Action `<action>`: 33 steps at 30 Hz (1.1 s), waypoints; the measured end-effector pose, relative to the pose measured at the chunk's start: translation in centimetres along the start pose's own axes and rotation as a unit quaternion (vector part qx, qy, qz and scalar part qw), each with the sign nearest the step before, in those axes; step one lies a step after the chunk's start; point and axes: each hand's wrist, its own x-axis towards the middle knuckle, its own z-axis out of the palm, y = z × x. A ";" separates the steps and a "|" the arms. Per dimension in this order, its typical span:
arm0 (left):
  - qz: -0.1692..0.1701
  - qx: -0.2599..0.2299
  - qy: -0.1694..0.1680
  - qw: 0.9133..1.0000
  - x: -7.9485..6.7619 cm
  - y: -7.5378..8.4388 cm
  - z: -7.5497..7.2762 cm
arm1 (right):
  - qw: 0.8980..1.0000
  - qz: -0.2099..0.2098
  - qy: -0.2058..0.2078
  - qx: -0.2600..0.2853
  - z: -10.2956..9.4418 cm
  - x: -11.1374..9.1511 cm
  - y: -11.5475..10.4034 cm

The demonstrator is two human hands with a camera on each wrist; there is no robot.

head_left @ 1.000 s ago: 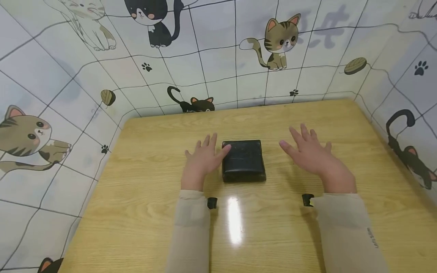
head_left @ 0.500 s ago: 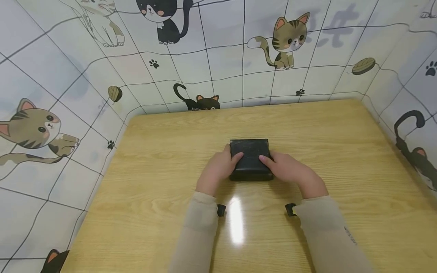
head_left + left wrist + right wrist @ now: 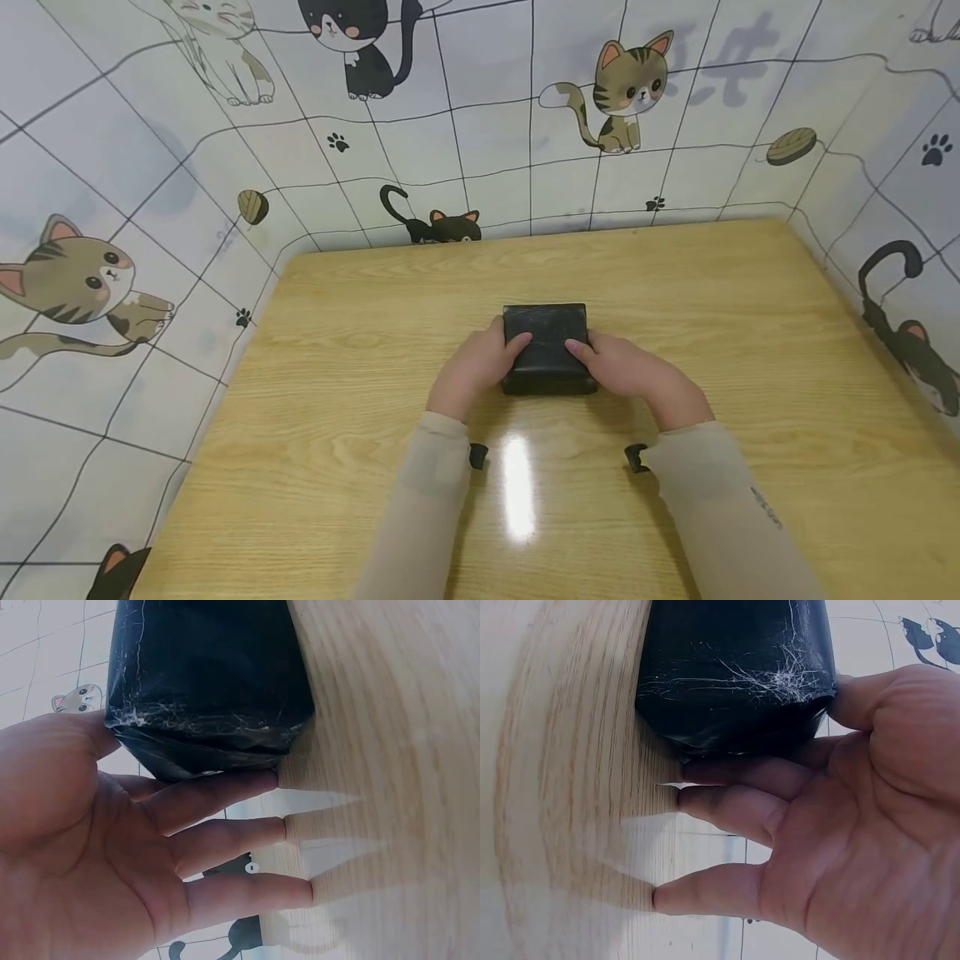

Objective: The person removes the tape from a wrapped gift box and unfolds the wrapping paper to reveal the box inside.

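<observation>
A squarish black package [image 3: 546,362], which looks wrapped in shiny plastic, sits on the wooden table between the two hands. My left hand [image 3: 471,367] holds its left side, thumb on the top face. From the right, my right hand [image 3: 637,375] grips the opposite side, its thumb also on top. Creases and pale scuffs mark the package [image 3: 210,675] in the left wrist view, where the other fingers [image 3: 247,889] reach down to the tabletop. Similar scratches show on the package [image 3: 735,675] in the right wrist view, with fingertips on the wood below.
The wood-grain table [image 3: 360,333] runs back to a wall [image 3: 487,142] papered with cartoon cats and grid lines. Papered walls also rise at left and right. A small black device [image 3: 477,456] sits at the left wrist, another [image 3: 637,457] at the right wrist.
Both hands, earlier spread above the table, have come inward and taken hold of the package at its sides. Over the last half second the hands and package look nearly still.
</observation>
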 end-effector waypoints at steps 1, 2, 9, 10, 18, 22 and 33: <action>0.003 0.001 -0.001 1.000 0.0 0.0 0.0 | 1.000 0.000 0.001 0.000 0.0 0.0 0.0; 0.006 0.002 -0.002 1.000 0.0 0.0 0.0 | 1.000 0.000 0.002 -0.001 0.0 0.0 0.0; 0.006 0.005 -0.007 1.000 0.0 -0.1 0.1 | 1.000 0.003 -0.004 0.001 0.2 -0.1 0.3; 0.005 0.004 -0.007 1.000 0.0 -0.1 0.1 | 1.000 0.004 -0.006 0.003 0.3 0.0 0.3; -0.009 -0.008 0.005 1.000 -0.2 0.1 0.1 | 1.000 -0.008 0.006 -0.011 0.2 0.0 -0.2; -0.019 -0.032 0.023 0.999 -0.7 0.8 0.5 | 1.000 -0.014 0.008 -0.020 0.1 -0.1 -0.6; 0.005 -0.222 0.051 0.974 -1.7 2.4 0.9 | 0.994 -0.048 0.094 0.022 -1.8 -4.0 -3.0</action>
